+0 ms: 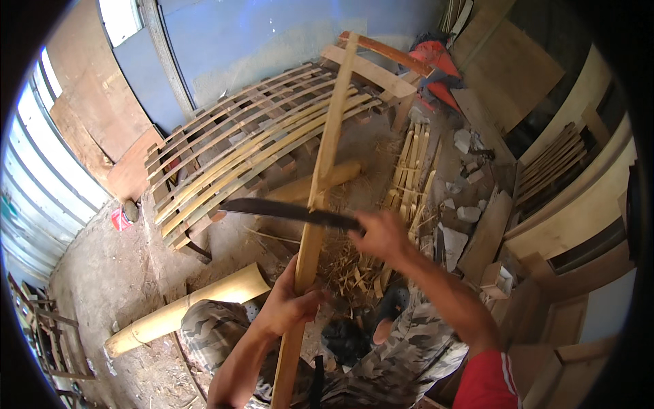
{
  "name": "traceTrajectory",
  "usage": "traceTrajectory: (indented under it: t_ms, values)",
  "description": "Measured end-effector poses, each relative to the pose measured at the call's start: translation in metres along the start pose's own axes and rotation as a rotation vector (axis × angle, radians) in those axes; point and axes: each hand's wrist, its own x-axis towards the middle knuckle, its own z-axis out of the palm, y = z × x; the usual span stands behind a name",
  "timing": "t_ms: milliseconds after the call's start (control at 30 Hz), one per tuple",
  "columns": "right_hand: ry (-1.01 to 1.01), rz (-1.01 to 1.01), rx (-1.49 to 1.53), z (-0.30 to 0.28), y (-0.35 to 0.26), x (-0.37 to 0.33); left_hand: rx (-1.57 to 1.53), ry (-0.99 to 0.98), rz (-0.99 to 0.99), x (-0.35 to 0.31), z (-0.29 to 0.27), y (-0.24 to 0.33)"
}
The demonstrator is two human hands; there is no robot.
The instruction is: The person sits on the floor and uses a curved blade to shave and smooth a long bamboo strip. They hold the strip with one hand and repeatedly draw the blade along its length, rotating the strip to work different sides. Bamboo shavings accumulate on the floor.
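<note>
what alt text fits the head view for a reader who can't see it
The left grip holds a long strip while the right grip holds a dark knife across it. Beyond is a slatted frame; a thick bamboo piece and shavings lie on the floor.

The knife (pixel 289 210) has a dark metal blade; the strip (pixel 310 249) looks matt and woody, the bamboo pole (pixel 187 311) smooth and glossy, the floor (pixel 129 273) rough, the trousers (pixel 409 344) matt cloth.

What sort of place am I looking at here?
Probably a rough bamboo or wood workshop: a slatted frame sits near the blue wall, a thick bamboo pole lies on the floor, and shavings lie scattered.
</note>
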Motion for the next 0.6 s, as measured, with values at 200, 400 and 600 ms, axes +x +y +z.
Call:
traceTrajectory:
  t_ms: [200, 400, 600]
  values:
    - [0.072, 0.092, 0.052, -0.003, 0.009, 0.013, -0.049, 0.001, 0.011, -0.005, 0.003, -0.010]
    - [0.002, -0.196, -0.007, 0.004, -0.005, 0.002, -0.033, 0.100, 0.023, 0.006, 0.006, -0.005]
    - [0.041, -0.335, -0.019, 0.013, -0.010, -0.007, -0.030, 0.133, -0.027, 0.010, 0.003, -0.012]
